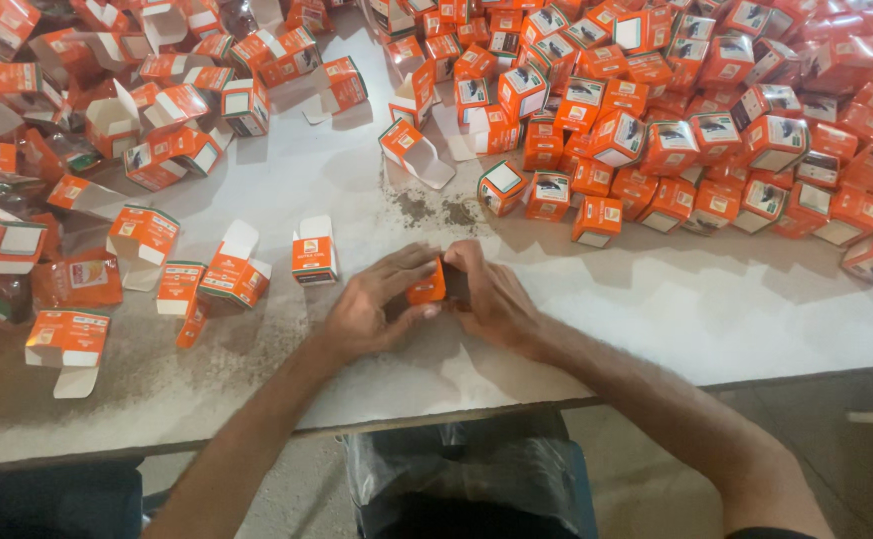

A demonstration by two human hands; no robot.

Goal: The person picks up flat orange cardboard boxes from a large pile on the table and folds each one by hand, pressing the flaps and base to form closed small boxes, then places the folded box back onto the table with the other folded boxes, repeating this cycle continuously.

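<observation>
Both hands closed around one small orange carton (428, 288), pinned between them low on the white table (656, 309), near the front edge. Left hand (369, 309) cupping the carton from 9 o'clock, thumb underneath, fingers arched over the top. Right hand (489, 297) pressing in from 3 o'clock, fingertips at the dark open end. Hard to tell whether a flap is being tucked or only squared up.

To do this well, by the look of it: keep the carton braced against the table, hold the side walls square with the left hand, and push the flap straight in with the right fingertips so the thin card does not crease.

At 12 o'clock, just beyond the fingers, a smear of dark spilled granules (435, 210) on the table. At 10 o'clock, an upright open carton (314, 256) with its lid flap raised, and near it a few flattened or half-folded cartons (227, 274). Farther out from 9 to 11 o'clock, a loose scatter of open empty cartons (157, 110). From 12 to 3 o'clock, a dense heap of closed cartons (716, 130). At 6 o'clock, below the table edge, a dark plastic-covered bundle (466, 479).
</observation>
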